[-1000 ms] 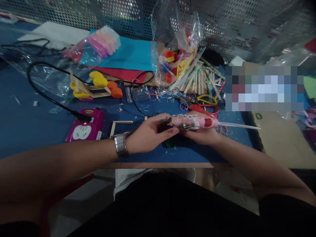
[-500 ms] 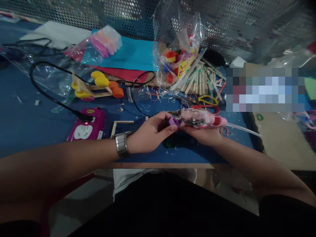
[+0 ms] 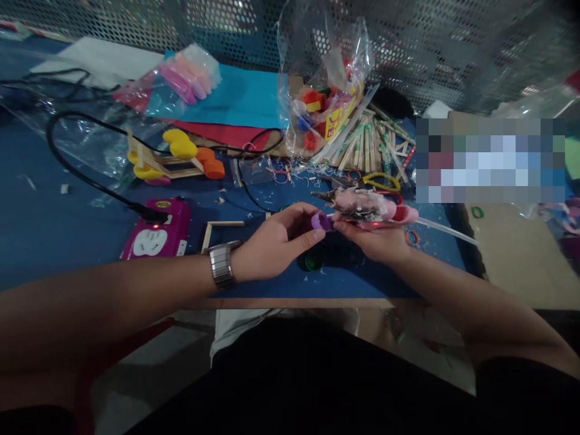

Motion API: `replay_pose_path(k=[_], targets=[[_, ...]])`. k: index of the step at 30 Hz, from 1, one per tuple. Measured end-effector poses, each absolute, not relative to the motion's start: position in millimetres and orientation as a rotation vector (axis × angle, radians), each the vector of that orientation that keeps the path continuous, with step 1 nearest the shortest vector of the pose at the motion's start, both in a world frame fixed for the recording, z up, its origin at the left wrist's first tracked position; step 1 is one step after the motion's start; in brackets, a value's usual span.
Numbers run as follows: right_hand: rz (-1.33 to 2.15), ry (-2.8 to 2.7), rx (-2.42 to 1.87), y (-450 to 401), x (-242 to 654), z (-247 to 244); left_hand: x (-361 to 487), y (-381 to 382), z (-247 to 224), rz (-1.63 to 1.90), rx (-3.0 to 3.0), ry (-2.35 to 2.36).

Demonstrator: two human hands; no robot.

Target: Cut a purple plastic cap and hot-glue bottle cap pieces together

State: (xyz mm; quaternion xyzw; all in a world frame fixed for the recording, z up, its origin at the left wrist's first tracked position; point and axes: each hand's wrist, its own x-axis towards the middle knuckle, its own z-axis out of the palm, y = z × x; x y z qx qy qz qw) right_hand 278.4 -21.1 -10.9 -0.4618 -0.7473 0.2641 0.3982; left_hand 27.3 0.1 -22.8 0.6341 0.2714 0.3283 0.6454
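We pinch purple cap (image 3: 319, 223) with left hand (image 3: 283, 239) over table (image 3: 281, 290); right hand (image 3: 380, 243) grips glue gun (image 3: 360, 205) at cap's two o'clock. Stick frame (image 3: 181, 162) with yellow pieces (image 3: 183, 149), ten o'clock, looks joined; stick corner (image 3: 226, 224), nine o'clock, bare. Cap fixed to nothing we see: work seems partway.

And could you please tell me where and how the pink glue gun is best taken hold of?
The glue gun is probably best gripped under its rear half, from the near right side, where the right hand holds it. The dark nozzle points left, away from that grip, and the clear stick juts from the rear, so stay below it.
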Motion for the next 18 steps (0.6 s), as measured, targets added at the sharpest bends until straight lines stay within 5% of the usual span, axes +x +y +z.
replay_pose_path(k=[18], targets=[[0.705,-1.914,-1.166,-23.0,280.9,-9.8,29.3,-0.3,-24.4,0.782,1.441,0.603]])
